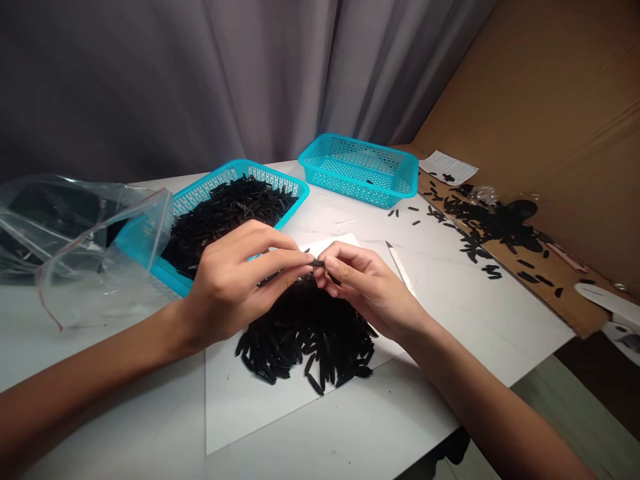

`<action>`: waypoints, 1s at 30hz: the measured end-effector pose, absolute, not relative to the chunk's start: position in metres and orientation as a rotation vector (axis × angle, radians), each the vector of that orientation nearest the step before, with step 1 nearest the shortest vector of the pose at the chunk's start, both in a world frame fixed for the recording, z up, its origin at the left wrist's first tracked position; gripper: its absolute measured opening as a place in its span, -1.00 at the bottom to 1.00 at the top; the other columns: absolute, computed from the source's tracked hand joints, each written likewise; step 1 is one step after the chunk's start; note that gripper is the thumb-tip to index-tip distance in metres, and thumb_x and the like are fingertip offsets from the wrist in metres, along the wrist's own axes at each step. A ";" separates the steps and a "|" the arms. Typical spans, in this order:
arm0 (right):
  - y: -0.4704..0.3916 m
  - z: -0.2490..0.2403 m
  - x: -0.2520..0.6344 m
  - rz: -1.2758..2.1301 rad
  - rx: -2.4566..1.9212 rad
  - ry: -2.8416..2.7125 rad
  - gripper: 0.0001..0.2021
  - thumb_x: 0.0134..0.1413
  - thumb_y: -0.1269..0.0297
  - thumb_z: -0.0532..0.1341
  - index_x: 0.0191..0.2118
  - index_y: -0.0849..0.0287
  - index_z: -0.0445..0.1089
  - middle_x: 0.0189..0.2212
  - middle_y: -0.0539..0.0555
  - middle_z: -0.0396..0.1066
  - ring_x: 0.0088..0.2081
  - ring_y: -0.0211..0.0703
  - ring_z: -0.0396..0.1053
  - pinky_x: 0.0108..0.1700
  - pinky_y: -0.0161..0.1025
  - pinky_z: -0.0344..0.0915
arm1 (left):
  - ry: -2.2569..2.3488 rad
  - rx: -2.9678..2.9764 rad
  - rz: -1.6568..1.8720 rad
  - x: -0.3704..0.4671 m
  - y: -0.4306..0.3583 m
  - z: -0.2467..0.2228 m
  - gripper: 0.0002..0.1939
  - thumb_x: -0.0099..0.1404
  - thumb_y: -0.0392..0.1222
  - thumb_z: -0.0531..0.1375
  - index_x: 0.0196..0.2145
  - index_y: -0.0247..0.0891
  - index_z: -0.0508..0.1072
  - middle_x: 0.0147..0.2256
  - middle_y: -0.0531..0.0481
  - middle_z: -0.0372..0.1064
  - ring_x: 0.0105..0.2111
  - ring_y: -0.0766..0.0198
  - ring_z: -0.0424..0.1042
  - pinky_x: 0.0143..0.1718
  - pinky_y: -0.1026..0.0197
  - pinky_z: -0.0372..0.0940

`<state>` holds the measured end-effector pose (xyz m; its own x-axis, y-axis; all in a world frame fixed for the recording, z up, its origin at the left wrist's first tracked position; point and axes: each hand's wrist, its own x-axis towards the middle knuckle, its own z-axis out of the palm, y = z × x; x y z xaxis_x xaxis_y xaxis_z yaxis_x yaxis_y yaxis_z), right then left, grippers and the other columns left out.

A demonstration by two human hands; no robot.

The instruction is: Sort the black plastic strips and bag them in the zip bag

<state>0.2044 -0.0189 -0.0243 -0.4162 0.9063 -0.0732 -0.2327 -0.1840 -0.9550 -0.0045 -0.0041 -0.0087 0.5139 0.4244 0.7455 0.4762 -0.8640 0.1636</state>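
Observation:
A small black elongated piece (317, 263) is pinched between the fingertips of my left hand (245, 277) and my right hand (357, 277), which meet near the middle of the view. Both hands are closed on it, and part of it is hidden by the fingers. Directly below lies a heap of similar black pieces (310, 333) on a white sheet (235, 413). Behind my left hand stands a turquoise basket (240, 167) filled with many more black pieces (240, 207).
A second turquoise basket (357, 190) stands at the back. Right of my right hand lies a white pencil-like tool (400, 267). Loose black pieces (500, 220) scatter along a cardboard sheet (565, 303) at the right. A clear plastic bag (100, 227) sits at the left.

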 end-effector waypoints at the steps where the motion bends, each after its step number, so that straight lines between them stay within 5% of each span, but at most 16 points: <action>1: -0.019 -0.024 0.204 1.745 -0.869 -1.201 -0.77 0.24 0.13 0.30 -0.35 0.17 0.46 -0.39 0.00 0.41 -0.42 -0.30 0.24 -0.36 -0.30 0.17 | -0.802 -2.674 -1.280 -0.006 -0.003 -0.008 -0.88 0.31 -0.36 0.32 -0.21 -0.20 0.53 -0.31 0.00 0.55 -0.29 0.23 0.49 -0.23 0.15 0.42; 5: -0.018 -0.023 0.203 1.817 -0.855 -1.034 -0.93 0.22 0.35 0.27 -0.20 0.18 0.49 -0.30 0.06 0.49 -0.30 -0.26 0.41 -0.25 -0.30 0.30 | -1.066 -2.514 -1.073 -0.019 0.006 -0.001 -0.93 0.39 -0.25 0.25 -0.18 -0.14 0.53 -0.25 -0.01 0.56 -0.21 0.12 0.49 -0.12 0.03 0.40; 10: -0.019 -0.023 0.203 1.882 -0.809 -0.941 -0.68 0.06 0.58 0.26 -0.07 0.15 0.45 -0.07 0.12 0.53 0.04 -0.10 0.49 0.15 -0.12 0.35 | -1.195 -2.507 -0.918 -0.025 0.012 0.005 -0.76 0.43 -0.18 0.20 0.03 -0.21 0.48 -0.08 -0.10 0.50 -0.03 0.02 0.43 0.04 -0.04 0.33; 21: -0.021 -0.027 0.203 1.860 -0.717 -1.193 -0.60 0.22 0.43 0.28 0.15 0.06 0.32 0.11 0.13 0.47 0.13 -0.07 0.43 0.25 -0.07 0.26 | -0.885 -2.992 -1.101 -0.005 0.000 -0.015 -0.92 0.37 -0.36 0.25 -0.20 -0.27 0.53 -0.19 -0.09 0.54 -0.15 0.17 0.47 -0.09 0.11 0.38; 30: -0.022 -0.025 0.201 1.708 -0.906 -1.339 -0.73 0.21 0.35 0.31 0.02 0.07 0.42 -0.08 0.08 0.51 0.01 -0.10 0.45 0.16 -0.03 0.35 | -1.257 -3.045 -1.190 -0.004 -0.002 -0.015 -0.94 0.27 -0.33 0.30 -0.30 -0.21 0.58 -0.34 0.05 0.59 -0.33 0.28 0.53 -0.27 0.24 0.38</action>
<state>0.2014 -0.0223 -0.0254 -0.4511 0.8895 -0.0722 -0.1422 -0.1515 -0.9782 -0.0039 -0.0025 -0.0153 0.5273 0.7237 0.4451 0.4836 -0.6864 0.5432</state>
